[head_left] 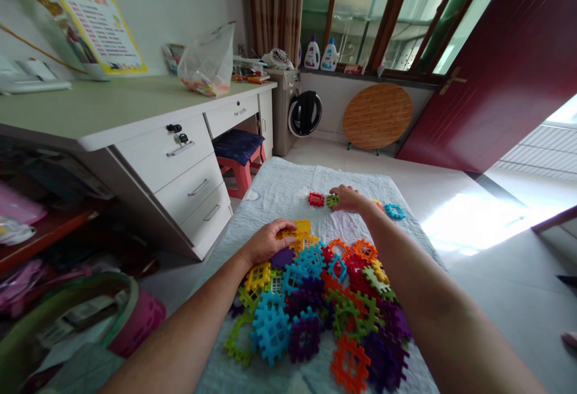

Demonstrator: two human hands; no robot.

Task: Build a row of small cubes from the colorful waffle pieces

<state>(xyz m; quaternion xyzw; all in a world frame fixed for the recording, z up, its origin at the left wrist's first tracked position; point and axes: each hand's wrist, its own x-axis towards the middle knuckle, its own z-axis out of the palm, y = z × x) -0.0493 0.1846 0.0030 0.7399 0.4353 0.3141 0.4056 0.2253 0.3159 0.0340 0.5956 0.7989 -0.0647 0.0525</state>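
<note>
My left hand (269,241) is at the far left of a pile of plastic interlocking blocks, its thumb and fingers closed around the edge of a yellow interlocking block (302,226). My right hand (348,198) reaches beyond the pile, its fingertips on a green interlocking block (332,201). Just left of that green piece lies a red interlocking block (316,199). To the right of the hand is a light blue interlocking block (395,211), with an orange piece partly hidden by my wrist. Blue (271,328), purple, orange and green notched pieces make up the pile.
The blocks lie on a cloth-covered table (279,184). A white desk (148,100) with drawers stands left, a red stool (238,160) beside it. A bin (135,316) is at lower left. Farther back are a washing machine (286,112) and a round wooden tabletop (377,116).
</note>
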